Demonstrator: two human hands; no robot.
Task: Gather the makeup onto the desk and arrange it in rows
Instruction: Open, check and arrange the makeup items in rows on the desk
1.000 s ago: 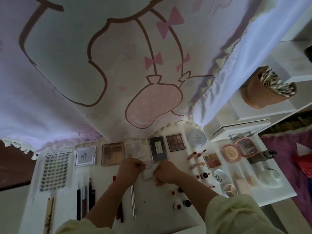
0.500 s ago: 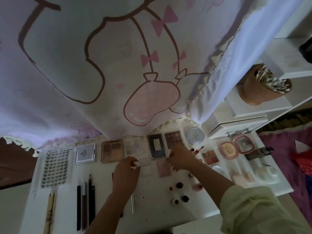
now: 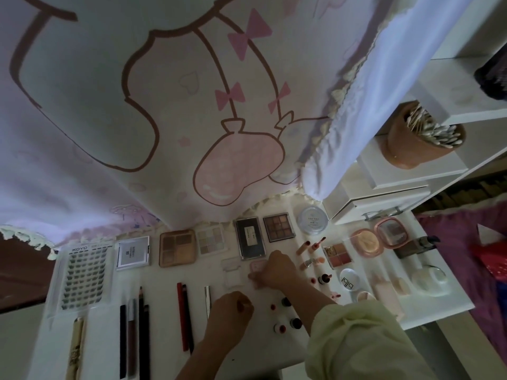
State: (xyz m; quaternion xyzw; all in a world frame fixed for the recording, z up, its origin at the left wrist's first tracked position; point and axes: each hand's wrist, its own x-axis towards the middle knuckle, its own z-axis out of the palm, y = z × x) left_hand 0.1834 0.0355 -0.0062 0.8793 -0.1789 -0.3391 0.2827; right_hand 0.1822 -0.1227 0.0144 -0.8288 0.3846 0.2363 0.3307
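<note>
Makeup lies in rows on the white desk point(image 3: 164, 352). The back row holds a lash box point(image 3: 82, 275), a silver compact point(image 3: 133, 253), a brown palette point(image 3: 177, 248), a pale palette point(image 3: 211, 239), a black palette point(image 3: 250, 238) and a dark eyeshadow palette point(image 3: 279, 227). My right hand point(image 3: 277, 270) grips a small pink compact point(image 3: 256, 266), which lies beside a clear case point(image 3: 231, 272). My left hand point(image 3: 230, 311) rests nearer me, fingers loosely curled, with nothing seen in it. Pencils point(image 3: 142, 325) and small bottles point(image 3: 285, 301) lie in front.
A printed cloth point(image 3: 164, 105) hangs over the desk's back edge. To the right are lip tubes point(image 3: 303, 246), a round jar point(image 3: 312, 219), pink compacts point(image 3: 366, 242), sponges, a white drawer box point(image 3: 378, 198) and a pot of cotton swabs point(image 3: 417, 138).
My right hand came back from the far palettes onto the pink compact. My left hand drew away from the clear case toward me.
</note>
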